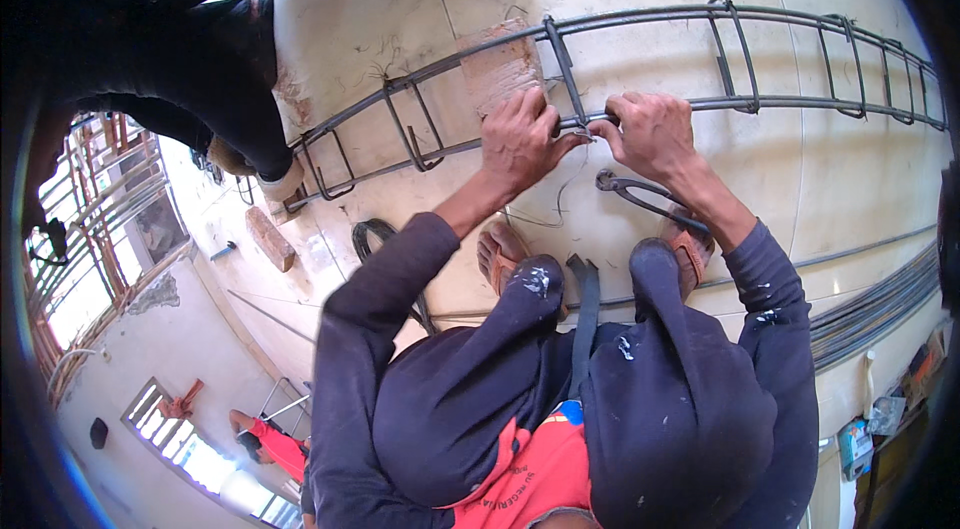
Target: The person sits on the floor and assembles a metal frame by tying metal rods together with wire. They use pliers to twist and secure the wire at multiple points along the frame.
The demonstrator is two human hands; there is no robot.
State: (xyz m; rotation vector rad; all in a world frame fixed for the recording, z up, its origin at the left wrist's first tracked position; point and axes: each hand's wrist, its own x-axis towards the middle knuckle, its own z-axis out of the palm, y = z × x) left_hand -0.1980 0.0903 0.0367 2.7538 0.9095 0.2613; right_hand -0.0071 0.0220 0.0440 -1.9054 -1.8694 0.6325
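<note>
A long rebar cage (pixel 640 107) of dark steel bars and square stirrups stretches across the floor before me. At its near bar, beside a stirrup (pixel 562 69), both my hands work close together. My left hand (pixel 518 137) has its fingers curled over the bar and its thumb pressed toward a thin tie wire (pixel 586 133). From the other side my right hand (pixel 652 134) pinches at the same wire, thumb almost meeting the left thumb. The curled fingers partly hide the wire. Steel pincers (pixel 640 191) with dark handles lie just below my right hand, untouched.
A brick-coloured block (pixel 500 69) lies under the cage; another block (pixel 270 239) is at left. Near my feet are a black wire coil (pixel 372 239) and, rightward, a bundle of bars (pixel 880 299). Co-workers' legs (pixel 215 79) and a person in red (pixel 275 444) appear left.
</note>
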